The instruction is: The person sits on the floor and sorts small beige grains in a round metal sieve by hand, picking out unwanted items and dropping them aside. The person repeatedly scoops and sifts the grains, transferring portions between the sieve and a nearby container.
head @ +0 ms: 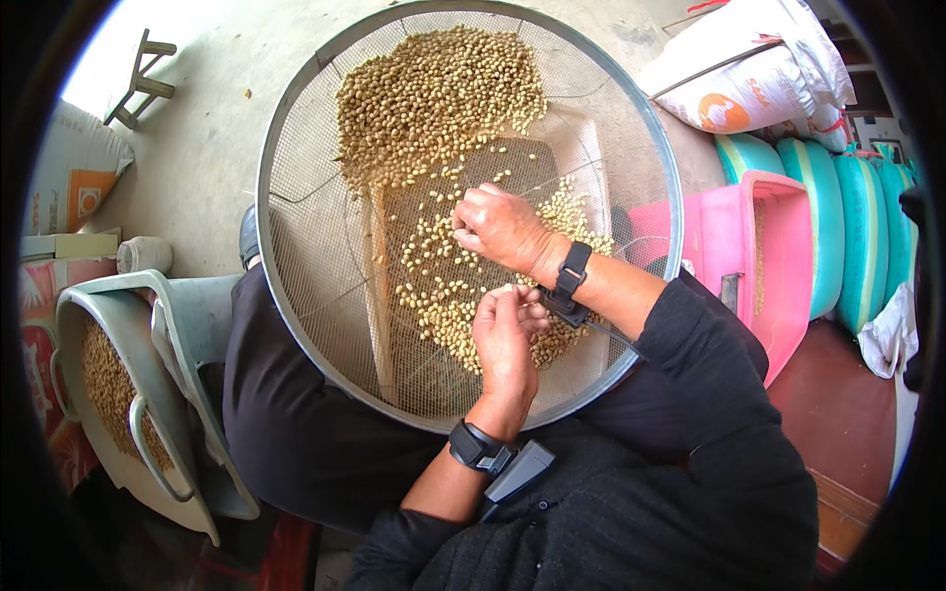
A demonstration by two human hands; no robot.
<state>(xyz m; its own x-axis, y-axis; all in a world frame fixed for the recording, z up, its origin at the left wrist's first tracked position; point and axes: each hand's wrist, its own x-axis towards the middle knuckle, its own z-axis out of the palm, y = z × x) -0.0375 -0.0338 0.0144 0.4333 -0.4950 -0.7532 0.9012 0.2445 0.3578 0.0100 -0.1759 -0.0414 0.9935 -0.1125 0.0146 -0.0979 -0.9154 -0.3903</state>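
A large round wire-mesh sieve (303, 347) with a metal rim rests over my lap. A deep heap of tan-brown beans (436, 96) fills its far part. Paler beans (447, 325) are spread thinly on the mesh nearer to me. My right hand (502, 227) hovers over the spread beans with its fingers curled inward. Just below it, my left hand (508, 321) is raised over the near beans, thumb and forefinger close together. The fingers hide whether either hand holds a bean.
At left stands a metal pot (74, 303) of beans beside a grey-blue plastic container (214, 295). A pink plastic container (783, 266) is at right, before several green sacks (861, 236). White sacks (739, 74) stand behind. A wooden stool (144, 81) is at far left.
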